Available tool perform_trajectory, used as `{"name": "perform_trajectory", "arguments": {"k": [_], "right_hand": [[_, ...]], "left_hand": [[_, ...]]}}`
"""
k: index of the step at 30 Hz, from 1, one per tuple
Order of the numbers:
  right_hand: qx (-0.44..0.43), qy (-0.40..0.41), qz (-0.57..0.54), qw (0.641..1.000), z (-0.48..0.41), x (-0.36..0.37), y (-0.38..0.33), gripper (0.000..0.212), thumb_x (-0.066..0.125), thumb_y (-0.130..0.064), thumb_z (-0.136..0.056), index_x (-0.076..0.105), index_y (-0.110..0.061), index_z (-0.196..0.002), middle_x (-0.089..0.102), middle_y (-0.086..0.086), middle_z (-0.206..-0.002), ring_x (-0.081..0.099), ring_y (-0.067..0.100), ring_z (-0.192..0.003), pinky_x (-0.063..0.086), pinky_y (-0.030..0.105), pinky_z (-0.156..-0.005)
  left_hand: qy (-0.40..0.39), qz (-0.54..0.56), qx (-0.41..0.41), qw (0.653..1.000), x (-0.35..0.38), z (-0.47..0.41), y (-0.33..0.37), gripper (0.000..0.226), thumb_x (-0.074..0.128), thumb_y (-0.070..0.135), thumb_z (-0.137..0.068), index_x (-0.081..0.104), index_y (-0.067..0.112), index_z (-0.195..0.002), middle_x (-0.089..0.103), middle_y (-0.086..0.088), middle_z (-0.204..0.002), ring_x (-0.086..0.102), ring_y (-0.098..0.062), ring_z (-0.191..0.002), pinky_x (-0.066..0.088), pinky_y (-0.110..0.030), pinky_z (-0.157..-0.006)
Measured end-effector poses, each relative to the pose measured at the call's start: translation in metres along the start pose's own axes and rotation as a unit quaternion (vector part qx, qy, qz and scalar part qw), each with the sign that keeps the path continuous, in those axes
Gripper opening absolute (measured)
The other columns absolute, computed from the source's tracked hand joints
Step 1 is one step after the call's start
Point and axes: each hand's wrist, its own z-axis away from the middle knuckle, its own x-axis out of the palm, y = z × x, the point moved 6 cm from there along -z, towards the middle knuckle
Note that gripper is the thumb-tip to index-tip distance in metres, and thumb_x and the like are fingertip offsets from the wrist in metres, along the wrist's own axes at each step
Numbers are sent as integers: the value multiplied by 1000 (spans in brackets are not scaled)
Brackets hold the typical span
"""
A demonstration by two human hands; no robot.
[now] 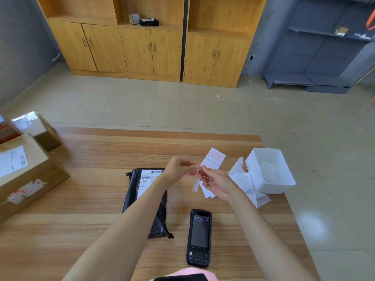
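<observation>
Two hands, left [180, 168] and right [218, 182], pinch one label strip [213, 159]. The counter [91, 159] carries one black mailer bag [133, 189], one handheld scanner [199, 236], one white bin [256, 175] and two cardboard boxes [20, 173] [38, 128]. Three wooden cabinets [150, 41] and one grey shelf rack [324, 47] stand behind.

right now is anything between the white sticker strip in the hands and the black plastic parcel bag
No object does. The white strip of red-stamped stickers, pinched by left hand and right hand, is held just right of the black plastic parcel bag; only the person's own left forearm crosses over the bag.
</observation>
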Motion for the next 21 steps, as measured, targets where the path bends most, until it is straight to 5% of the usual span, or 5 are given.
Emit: {"name": "perform_trajectory", "arguments": {"k": [21], "right_hand": [[-19,9,4,1000,0,2,-4,15,65,-16,-89,68,-5,-99,71,2,-85,64,6,-76,47,16,-67]], "left_hand": [[-12,67,-4,998,-1,3,3,22,67,9,-87,70,-5,-104,73,-15,-97,71,-21,-91,54,-20,-76]]}}
